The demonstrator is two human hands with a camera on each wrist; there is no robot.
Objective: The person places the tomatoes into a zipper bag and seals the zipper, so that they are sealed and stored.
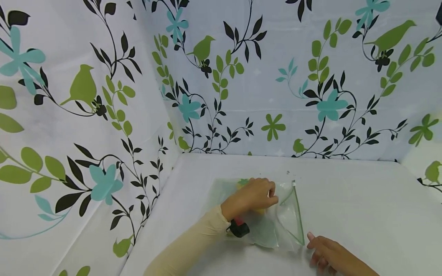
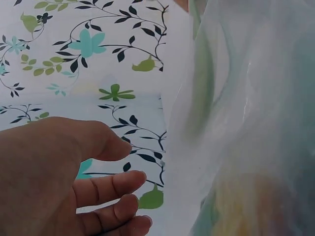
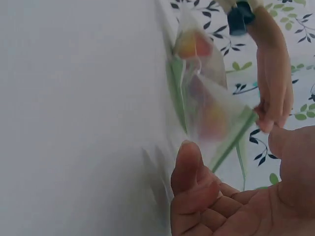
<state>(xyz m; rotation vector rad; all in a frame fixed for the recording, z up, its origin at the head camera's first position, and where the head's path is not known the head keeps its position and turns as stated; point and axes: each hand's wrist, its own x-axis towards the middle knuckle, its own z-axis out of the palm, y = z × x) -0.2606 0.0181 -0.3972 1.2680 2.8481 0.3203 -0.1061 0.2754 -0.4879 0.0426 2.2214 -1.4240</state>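
Observation:
A see-through plastic zip bag (image 1: 266, 230) with a green zip strip (image 1: 297, 214) lies on the white table, its open end towards the right. Through the plastic, blurred yellow and orange-red things (image 3: 214, 123) show, their kind unclear. My left hand (image 1: 253, 195) is over the bag, fingers loosely bent; in the left wrist view a gap separates thumb and fingers, with nothing between them. Just right of the zip strip, my right hand (image 1: 326, 253) has relaxed, partly bent fingers and holds nothing. Whether its fingertips touch the bag, I cannot tell.
The white table (image 1: 362, 199) extends around the bag. Behind and to the left hangs a white cloth (image 1: 259, 84) printed with leaves, birds and flowers. A small black device (image 1: 239, 229) is strapped at my left wrist.

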